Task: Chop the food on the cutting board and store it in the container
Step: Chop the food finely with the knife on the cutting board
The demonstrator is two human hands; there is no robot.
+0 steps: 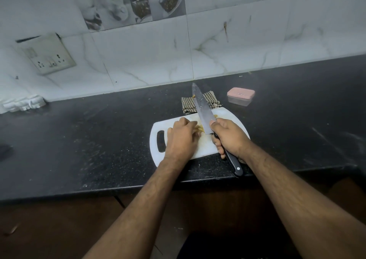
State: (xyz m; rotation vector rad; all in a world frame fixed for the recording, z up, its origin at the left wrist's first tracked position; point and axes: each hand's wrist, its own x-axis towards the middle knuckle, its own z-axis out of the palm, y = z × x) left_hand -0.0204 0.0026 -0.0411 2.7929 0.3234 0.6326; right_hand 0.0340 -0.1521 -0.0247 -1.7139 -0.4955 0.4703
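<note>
Gripping black-handled steel chef's knife (205, 114) in right hand (227, 137); left hand (181, 137) curled, pinning yellowish food strips (200, 128) on white plastic cutting board (206, 145), frame centre. Risk: knuckles near blade, could nick.

I count one cutting board (227, 116) on my table (89, 139), and one knife (202, 110). There is one checked cloth (188, 106) behind the board, and one container (240, 96) with a pink lid. On the wall I see one socket plate (46, 54). One white crumpled thing (23, 102) lies at the far left. The yellowish food (201, 128) is in small pieces that I cannot count. Two hands: my left (182, 137), my right (229, 135).
</note>
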